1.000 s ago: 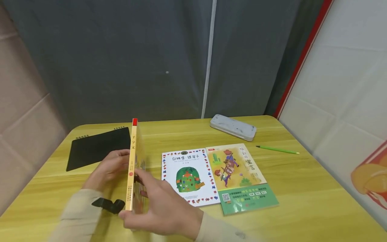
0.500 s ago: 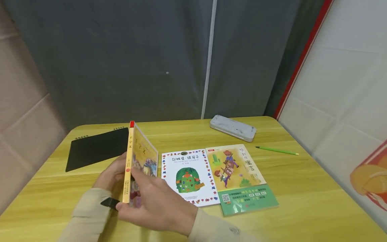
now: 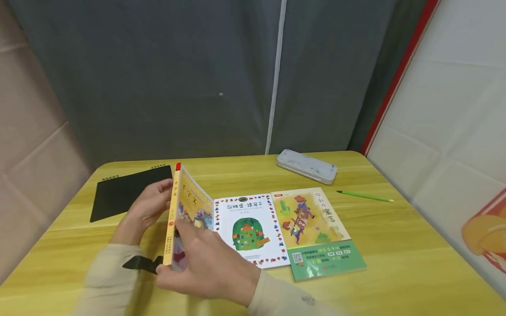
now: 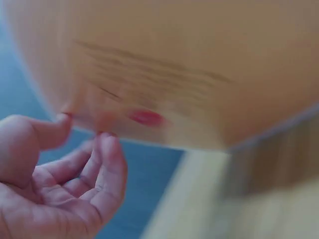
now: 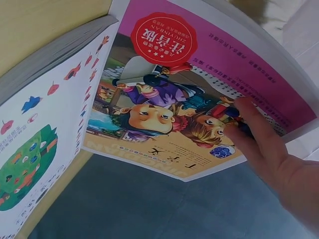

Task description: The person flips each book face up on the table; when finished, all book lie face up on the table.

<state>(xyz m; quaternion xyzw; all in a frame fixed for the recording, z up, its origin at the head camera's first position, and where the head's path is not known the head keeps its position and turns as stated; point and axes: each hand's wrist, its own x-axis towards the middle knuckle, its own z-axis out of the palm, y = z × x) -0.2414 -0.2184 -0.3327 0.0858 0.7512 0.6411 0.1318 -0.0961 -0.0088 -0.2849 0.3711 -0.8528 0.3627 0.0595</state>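
A yellow-spined picture book (image 3: 195, 197) stands upright on edge, spine towards me, its illustrated front cover turned right. My right hand (image 3: 215, 263) grips it low, thumb at the spine and fingers on the front cover. In the right wrist view, fingers (image 5: 259, 132) lie across that glossy cover (image 5: 154, 94). My left hand (image 3: 148, 208) is at the book's back side, loosely curled. Seen by the left wrist camera, its fingertips (image 4: 112, 149) are at the edge of the blurred back cover (image 4: 199, 74); whether they press on it I cannot tell.
A white book with a green house picture (image 3: 249, 232) lies flat beside a yellow-and-green book (image 3: 324, 259). Behind are a grey pencil case (image 3: 306, 166) and a green pencil (image 3: 365, 195). A black spiral notebook (image 3: 118, 195) lies at the left. A grey curtain (image 3: 158, 87) hangs behind the table.
The book has turned from nearly edge-on, so more of its front cover shows. My left hand, partly behind the book half a second ago, now shows further out to its left.
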